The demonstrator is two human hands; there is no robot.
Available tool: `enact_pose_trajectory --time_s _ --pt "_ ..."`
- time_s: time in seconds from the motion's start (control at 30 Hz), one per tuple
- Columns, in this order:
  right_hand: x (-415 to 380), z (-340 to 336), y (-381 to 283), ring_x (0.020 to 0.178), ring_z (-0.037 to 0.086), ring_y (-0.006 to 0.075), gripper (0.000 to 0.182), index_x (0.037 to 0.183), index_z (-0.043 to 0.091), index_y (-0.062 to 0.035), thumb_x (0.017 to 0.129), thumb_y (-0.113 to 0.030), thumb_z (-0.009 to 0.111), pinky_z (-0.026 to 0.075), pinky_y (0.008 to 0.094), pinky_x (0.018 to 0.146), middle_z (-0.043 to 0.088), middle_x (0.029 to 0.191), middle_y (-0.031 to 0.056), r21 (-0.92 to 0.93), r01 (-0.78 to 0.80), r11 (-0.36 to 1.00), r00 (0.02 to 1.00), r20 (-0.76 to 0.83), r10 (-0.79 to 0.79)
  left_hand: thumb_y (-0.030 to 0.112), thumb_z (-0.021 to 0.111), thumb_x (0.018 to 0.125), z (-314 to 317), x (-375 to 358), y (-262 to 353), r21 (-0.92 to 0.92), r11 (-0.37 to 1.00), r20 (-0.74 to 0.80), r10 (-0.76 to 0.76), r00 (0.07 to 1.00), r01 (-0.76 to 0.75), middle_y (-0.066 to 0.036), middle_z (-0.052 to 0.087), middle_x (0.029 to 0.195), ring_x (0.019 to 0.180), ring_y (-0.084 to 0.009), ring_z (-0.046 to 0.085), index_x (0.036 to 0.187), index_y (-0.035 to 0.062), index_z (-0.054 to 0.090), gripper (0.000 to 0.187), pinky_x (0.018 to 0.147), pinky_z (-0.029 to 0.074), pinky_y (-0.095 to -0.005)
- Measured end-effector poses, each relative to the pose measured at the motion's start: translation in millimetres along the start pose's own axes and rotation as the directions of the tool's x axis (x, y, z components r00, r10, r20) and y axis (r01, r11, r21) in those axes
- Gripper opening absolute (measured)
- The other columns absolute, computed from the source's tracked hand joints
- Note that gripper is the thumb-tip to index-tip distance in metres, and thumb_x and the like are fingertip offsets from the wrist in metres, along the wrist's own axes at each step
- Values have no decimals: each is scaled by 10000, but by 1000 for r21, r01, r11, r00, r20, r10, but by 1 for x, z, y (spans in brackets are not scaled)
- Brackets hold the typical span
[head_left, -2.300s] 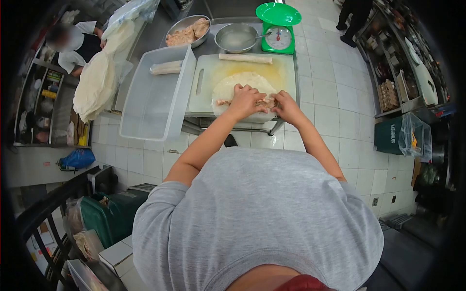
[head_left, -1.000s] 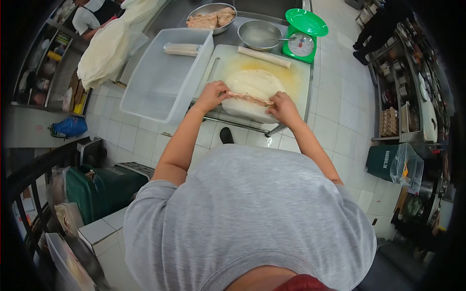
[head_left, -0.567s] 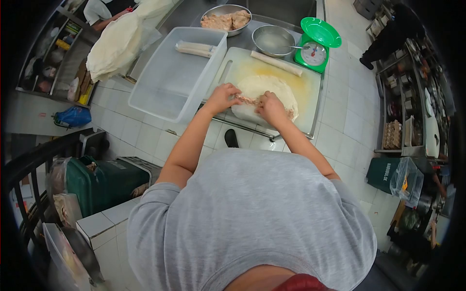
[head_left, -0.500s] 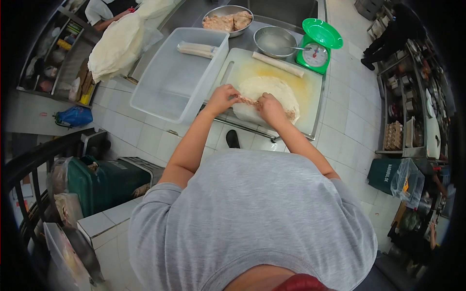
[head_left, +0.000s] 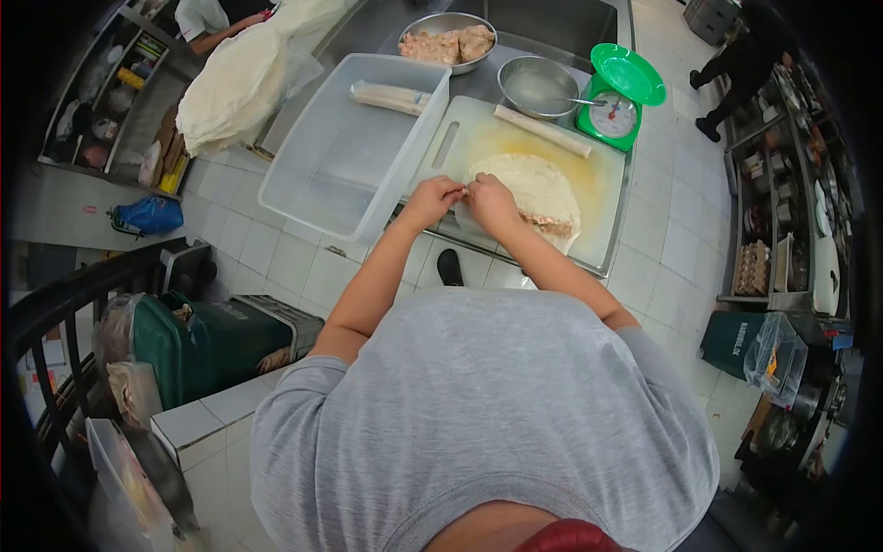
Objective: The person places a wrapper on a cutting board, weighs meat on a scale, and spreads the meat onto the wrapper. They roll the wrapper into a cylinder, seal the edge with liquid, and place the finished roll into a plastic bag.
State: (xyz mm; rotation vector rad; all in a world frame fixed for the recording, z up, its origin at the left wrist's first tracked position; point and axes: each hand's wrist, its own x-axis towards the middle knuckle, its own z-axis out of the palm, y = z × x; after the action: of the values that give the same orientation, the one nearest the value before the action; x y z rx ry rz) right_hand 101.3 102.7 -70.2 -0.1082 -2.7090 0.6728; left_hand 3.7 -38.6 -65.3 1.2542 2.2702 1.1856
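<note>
Pinching the filling [head_left: 549,224] with left hand [head_left: 432,202] at left edge of wrapper [head_left: 529,179] on board [head_left: 602,202]; curling right hand [head_left: 495,207] just beside, with grip hidden, instead of at filling's right end a second ago; leaving the rest bare at near right.

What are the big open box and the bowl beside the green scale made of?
The box looks like plastic, smooth and frosted: its walls are cloudy, translucent. The bowl appears to be metal, perhaps stainless steel: grey, with a shine along its rim.
</note>
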Motion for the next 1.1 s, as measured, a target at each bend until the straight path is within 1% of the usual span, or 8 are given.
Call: enact_pose_trajectory --time_s 0.23,0.33,0.4,0.57,0.77,0.87,0.97,1.1 --pt "3 -20 7 902 580 332 336 950 647 5 700 -198 742 487 402 790 590 913 171 107 -37 994 996 82 28 -3 568 782 9 -9 -14 216 964 -58 173 983 -157 -157 585 1082 1007 -329 542 1184 14 571 403 867 427 -404" --pt "-16 -71 29 939 577 347 490 1082 624 10 670 -209 776 483 409 823 584 959 188 336 -318 886 948 110 299 68 608 746 7 -40 7 421 885 -137 279 951 -198 -172 480 1246 1149 -365 434 1302 84 475 571 957 331 -487" --pt "-39 -105 51 951 580 348 541 1150 614 -18 664 -190 777 483 395 841 581 981 194 301 -334 893 934 234 270 118 657 717 27 -58 -4 536 823 -155 315 936 -188 -174 402 1326 1215 -374 367 1333 117 440 653 1002 266 -536" --pt "-94 -95 78 893 565 311 427 1068 647 -43 666 -118 770 474 379 792 588 928 130 96 -253 963 962 134 239 225 801 607 71 -60 -15 650 749 -254 370 893 -126 -182 288 1410 1313 -378 251 1327 163 416 820 1057 178 -600" --pt "-115 -95 64 914 542 303 444 1118 621 -41 705 -133 756 459 373 793 578 921 117 157 -188 970 982 11 188 112 709 609 72 -56 1 619 678 -99 568 817 -397 -125 400 1354 1274 -320 342 1095 204 610 505 1071 179 -557" --pt "-123 -106 52 972 532 323 611 1260 526 -42 729 -230 763 449 384 849 577 1009 146 152 -188 970 972 -112 206 56 649 611 63 -48 16 551 684 -76 612 787 -479 -82 494 1269 1210 -290 419 977 183 650 388 1049 230 -518" --pt "-135 -106 61 1091 503 337 869 1405 360 -62 688 -276 800 413 396 952 541 1171 181 129 -183 975 981 -36 189 39 630 641 46 -31 37 445 715 -57 624 779 -540 -62 558 1190 1130 -290 483 978 167 645 361 1002 287 -474" --pt "-140 -111 50 1139 450 393 981 1419 312 -43 650 -395 810 350 459 999 486 1244 221 99 -96 990 957 -266 119 79 623 759 35 13 51 365 750 -34 603 797 -551 -38 642 1041 970 -223 575 933 124 646 182 909 352 -423"
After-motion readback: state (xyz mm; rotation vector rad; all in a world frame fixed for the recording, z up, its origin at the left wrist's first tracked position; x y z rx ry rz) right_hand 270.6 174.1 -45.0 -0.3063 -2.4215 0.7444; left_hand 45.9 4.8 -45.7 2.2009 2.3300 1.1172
